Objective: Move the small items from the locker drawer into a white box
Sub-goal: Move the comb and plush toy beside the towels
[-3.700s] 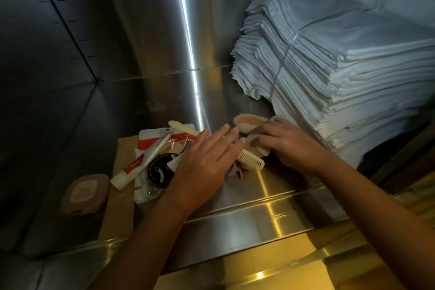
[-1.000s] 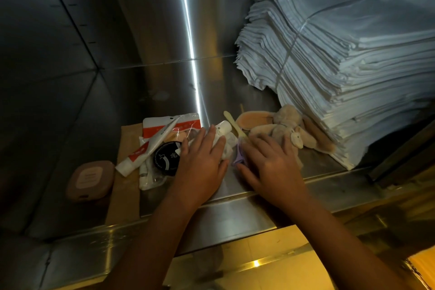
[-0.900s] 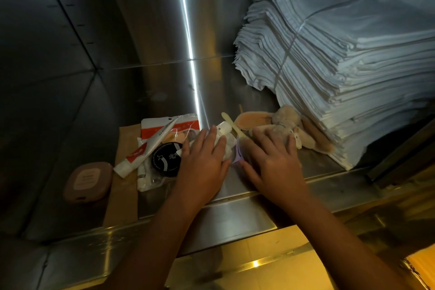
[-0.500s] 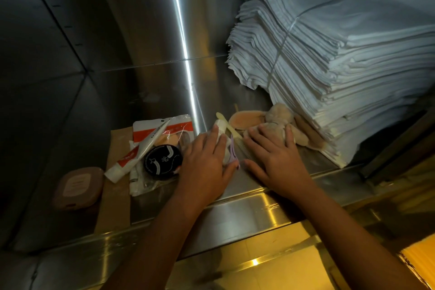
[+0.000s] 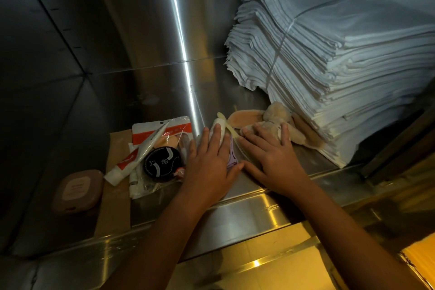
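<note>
Both hands lie flat among small items on the steel drawer floor point(image 5: 164, 99). My left hand point(image 5: 209, 167) rests with straight fingers on a white tube point(image 5: 215, 125) and a purple clip point(image 5: 231, 160). My right hand point(image 5: 273, 160) presses spread fingers on a cream comb point(image 5: 229, 128) and a beige plush toy point(image 5: 277, 116). Left of them lie a white and red tube point(image 5: 138, 155), a black round tin point(image 5: 162, 163), a red and white packet point(image 5: 162, 126) and a brown compact case point(image 5: 77, 192). No white box is in view.
A tall stack of folded white towels point(image 5: 341, 54), tied with a string, fills the right of the drawer, touching the plush toy. A brown paper sheet point(image 5: 115, 195) lies under the left items. The steel front lip point(image 5: 235, 216) runs below my wrists.
My right hand let the comb down and slid left until it lay flat beside the left hand. The plush toy came into view by the towels. The left hand barely moved.
</note>
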Motion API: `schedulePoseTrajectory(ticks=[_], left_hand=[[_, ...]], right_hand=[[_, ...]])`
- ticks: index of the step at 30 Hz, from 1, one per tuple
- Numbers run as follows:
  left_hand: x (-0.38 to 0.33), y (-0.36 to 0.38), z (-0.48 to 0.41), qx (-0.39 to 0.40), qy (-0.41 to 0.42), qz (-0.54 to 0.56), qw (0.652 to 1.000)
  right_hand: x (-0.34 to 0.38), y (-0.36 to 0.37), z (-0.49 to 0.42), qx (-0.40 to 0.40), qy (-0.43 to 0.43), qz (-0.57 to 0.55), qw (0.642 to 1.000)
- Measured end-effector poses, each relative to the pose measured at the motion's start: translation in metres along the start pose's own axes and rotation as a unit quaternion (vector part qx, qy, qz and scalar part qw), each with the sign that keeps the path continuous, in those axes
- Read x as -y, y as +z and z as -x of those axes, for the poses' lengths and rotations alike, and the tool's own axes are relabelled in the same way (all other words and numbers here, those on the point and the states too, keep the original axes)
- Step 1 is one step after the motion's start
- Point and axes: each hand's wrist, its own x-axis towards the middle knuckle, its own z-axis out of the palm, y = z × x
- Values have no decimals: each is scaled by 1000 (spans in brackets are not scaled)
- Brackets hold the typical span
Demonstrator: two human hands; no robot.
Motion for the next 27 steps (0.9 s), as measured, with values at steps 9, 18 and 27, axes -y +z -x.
schedulePoseTrajectory(ticks=[9,18,27], left_hand=[[1,-6,3,-23,8,42,999],[3,-17,13,-35,-5,66,997],[-5,-31,36,-45,-56,72,995]], right_hand=[[8,-6,1,-47,16,-37,998],[22,-16,-1,-95,51,-91,990],[34,-25,8,-75,44,-108,990]])
